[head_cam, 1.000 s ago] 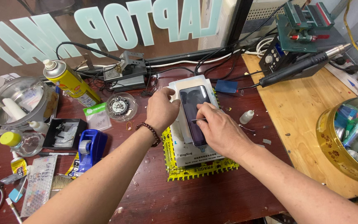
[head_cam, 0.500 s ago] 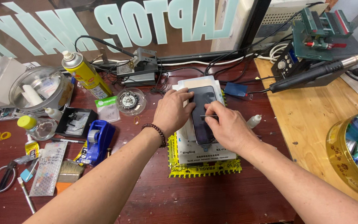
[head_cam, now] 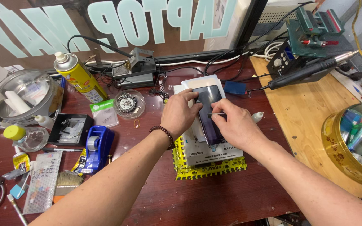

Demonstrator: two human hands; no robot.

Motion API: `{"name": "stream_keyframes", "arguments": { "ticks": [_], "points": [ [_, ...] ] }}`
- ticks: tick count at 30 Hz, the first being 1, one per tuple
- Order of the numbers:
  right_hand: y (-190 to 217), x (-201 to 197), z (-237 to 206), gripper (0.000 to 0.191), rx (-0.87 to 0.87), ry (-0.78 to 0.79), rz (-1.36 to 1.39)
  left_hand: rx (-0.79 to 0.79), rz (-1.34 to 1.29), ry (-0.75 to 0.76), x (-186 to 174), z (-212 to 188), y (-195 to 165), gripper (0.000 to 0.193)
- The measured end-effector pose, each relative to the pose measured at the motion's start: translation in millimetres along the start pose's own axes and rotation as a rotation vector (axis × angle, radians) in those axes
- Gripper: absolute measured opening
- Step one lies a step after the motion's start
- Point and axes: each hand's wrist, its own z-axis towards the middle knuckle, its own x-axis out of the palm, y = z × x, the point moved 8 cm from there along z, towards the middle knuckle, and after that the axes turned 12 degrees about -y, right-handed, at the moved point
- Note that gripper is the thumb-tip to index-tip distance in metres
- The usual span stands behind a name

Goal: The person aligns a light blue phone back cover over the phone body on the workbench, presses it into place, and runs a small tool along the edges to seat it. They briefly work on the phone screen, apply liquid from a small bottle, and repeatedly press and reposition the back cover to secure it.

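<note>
- Dark red-brown workbench (head_cam: 147, 201) fills the near field, cluttered on its left side; a lighter wooden board (head_cam: 302, 121) lies at 3 o'clock.
- Nearest the viewer, a yellow toothed mat (head_cam: 208, 169) carries a white box-shaped stand (head_cam: 214, 151), and on that lies the dark phone (head_cam: 210, 121).
- The phone's long axis runs from 6 to 12 o'clock, straight away from the person, and it sits between the two hands.
- The left hand (head_cam: 179, 115) comes in from 8 o'clock, fingers curled over the phone's left edge, steadying it.
- The right hand (head_cam: 235, 125) comes in from 4 o'clock and pinches a thin metal tool (head_cam: 215, 113) lying crosswise on the glass; both hands touch the phone, neither clearly nearer.
- Farther off, a yellow spray can (head_cam: 80, 77) stands at 10 o'clock and a black handheld tool (head_cam: 306, 73) lies at 2 o'clock.
</note>
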Motion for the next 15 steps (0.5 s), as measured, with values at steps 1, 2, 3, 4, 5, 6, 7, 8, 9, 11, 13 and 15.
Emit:
{"name": "stream_keyframes", "arguments": {
  "ticks": [1,2,3,4,5,6,7,8,9,11,13,15],
  "points": [
    [2,-1,-1,0.017,-0.005,-0.009,0.002,0.004,0.005,0.010,-2,1,-2,0.038],
    [4,-2,-1,0.017,-0.009,-0.015,0.006,0.006,0.011,0.022,-4,1,-4,0.038],
    [6,-2,-2,0.017,-0.015,-0.022,0.010,0.010,0.041,0.045,-5,1,-6,0.037],
    [6,-3,-3,0.017,-0.003,-0.027,0.012,0.015,0.071,0.066,-5,1,-8,0.035],
    [6,-3,-3,0.017,0.008,-0.033,0.014,0.022,0.103,0.087,-6,2,-10,0.034],
    [5,-4,-4,0.018,0.021,-0.036,0.018,0.030,0.118,0.085,-7,3,-12,0.034],
    [5,-3,-4,0.018,0.032,-0.034,0.008,0.038,0.133,0.085,-9,3,-14,0.035],
    [4,-4,-4,0.017,0.041,-0.034,-0.001,0.046,0.149,0.083,-10,3,-16,0.035],
    [4,-4,-4,0.017,0.048,-0.033,-0.010,0.062,0.148,0.088,-10,3,-18,0.035],
    [6,-5,-4,0.016,0.025,-0.041,0.007,0.091,0.151,0.095,-11,4,-21,0.034],
    [6,-6,-3,0.016,0.027,-0.040,0.010,0.093,0.166,0.112,-11,4,-22,0.034],
    [3,-5,-3,0.016,0.056,-0.032,-0.001,0.095,0.176,0.123,-11,5,-21,0.034]
  ]
}}
